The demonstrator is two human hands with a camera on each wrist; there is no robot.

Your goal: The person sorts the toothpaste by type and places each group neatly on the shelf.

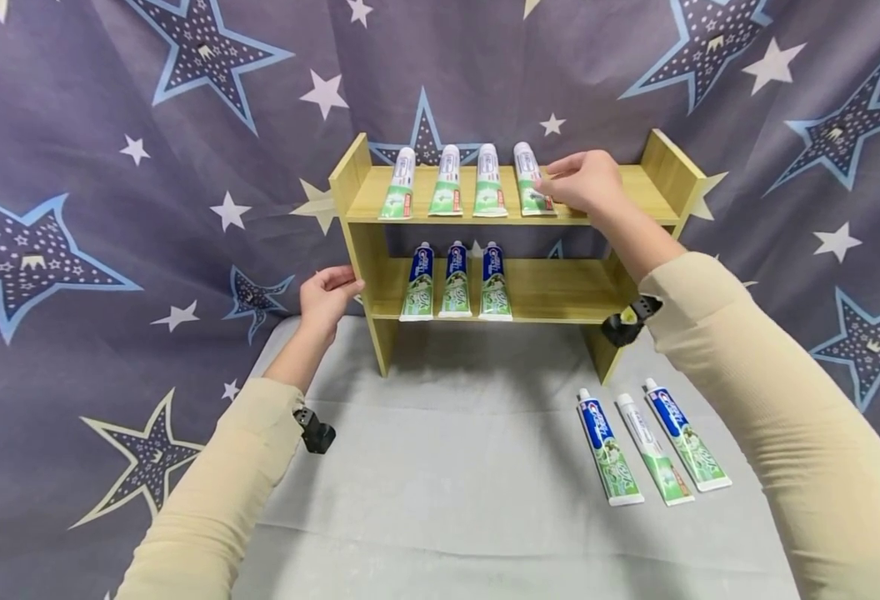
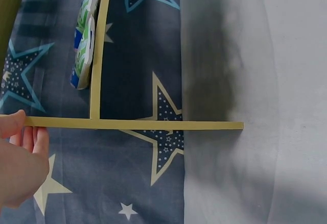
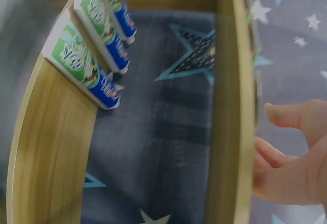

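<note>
A two-tier wooden shelf (image 1: 560,287) stands against the star-patterned curtain. My left hand (image 1: 327,300) holds its left side panel by the front edge; in the left wrist view the thumb (image 2: 11,124) overlaps the edge and the fingers lie along the outer face. On the upper tier, my right hand (image 1: 582,179) is at the rightmost white-and-green toothpaste tube (image 1: 527,171), fingertips overlapping its right side. The right wrist view shows that thumb (image 3: 278,114) and the fingers spread apart beside the upper board. Three similar tubes (image 1: 488,179) lie in a row to the left.
Three blue-and-green toothpaste tubes (image 1: 457,279) lie on the lower tier, left of its middle. On the grey tablecloth (image 1: 440,467), at the right front, are two blue-and-green tubes (image 1: 608,450) with a white-and-green tube (image 1: 653,450) between them.
</note>
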